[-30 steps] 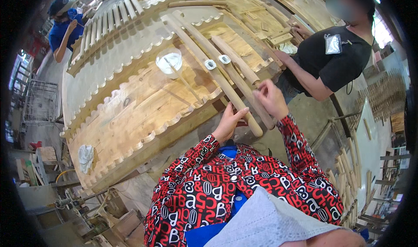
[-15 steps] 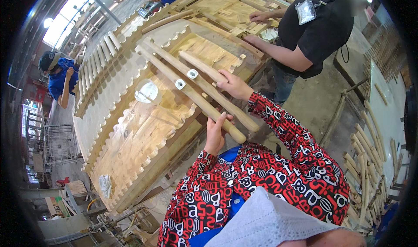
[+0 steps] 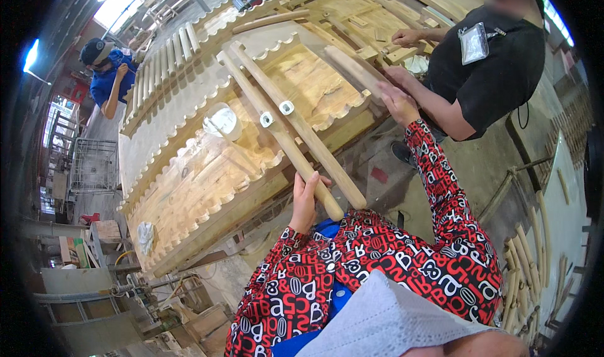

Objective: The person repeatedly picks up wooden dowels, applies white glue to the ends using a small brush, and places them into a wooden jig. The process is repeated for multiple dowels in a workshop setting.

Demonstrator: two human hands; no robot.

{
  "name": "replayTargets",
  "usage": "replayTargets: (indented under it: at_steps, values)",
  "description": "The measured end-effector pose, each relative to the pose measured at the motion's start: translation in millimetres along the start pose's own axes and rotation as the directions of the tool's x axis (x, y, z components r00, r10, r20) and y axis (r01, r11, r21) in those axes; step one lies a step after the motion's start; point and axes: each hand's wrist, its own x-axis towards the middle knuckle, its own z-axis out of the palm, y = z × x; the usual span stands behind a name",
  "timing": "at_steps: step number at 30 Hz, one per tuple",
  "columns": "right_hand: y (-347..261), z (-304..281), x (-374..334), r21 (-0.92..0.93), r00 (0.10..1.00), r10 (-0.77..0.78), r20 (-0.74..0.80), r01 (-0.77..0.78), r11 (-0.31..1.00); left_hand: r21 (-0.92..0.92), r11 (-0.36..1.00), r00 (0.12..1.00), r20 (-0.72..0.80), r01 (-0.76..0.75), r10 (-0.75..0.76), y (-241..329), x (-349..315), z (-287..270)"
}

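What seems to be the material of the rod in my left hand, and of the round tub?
The rod looks like smooth, pale wood, seemingly unpainted, judging by its tan colour. The tub is perhaps plastic: its wall looks translucent, though its gloss is unclear.

Poles [image 3: 293, 152] smooth matt wood; pouch [image 3: 474, 44] glossy plastic

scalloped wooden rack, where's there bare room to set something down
Bare plywood shows between the white bowl and pale cloth, and between the two long posts and the shorter post in the right hand. It's crowded where the long posts cross.
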Motion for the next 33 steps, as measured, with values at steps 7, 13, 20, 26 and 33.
replayTargets:
  at_steps: [7,13,20,26,33]
  values:
    - [-68.1,-1.5,-63.3,0.393,0.998,0.048,0.031,-0.056,0.918,-0.014,0.999,0.998,-0.061,-0.035,0.034,-0.6,10.9,-5.1]
    - [-153.6,22.2,-118.6,0.784,0.791,-0.150,0.592,-0.523,0.335,0.072,0.987,0.986,-0.081,-0.144,0.149,0.6,21.0,0.4]
    - [-118.1,-20.1,-100.4,0.798,0.794,-0.129,0.594,-0.560,0.222,0.090,0.959,0.963,-0.016,-0.268,0.270,10.6,27.1,32.2]
    - [-70.0,-49.4,-78.0,0.778,0.818,-0.009,0.575,-0.544,0.314,0.098,0.945,0.949,0.083,-0.312,0.305,4.8,67.8,81.2]
    - [-43.9,-33.4,-68.7,0.661,0.719,0.043,0.693,-0.658,0.359,0.112,0.975,0.981,0.000,-0.192,0.194,-38.6,98.1,110.7]
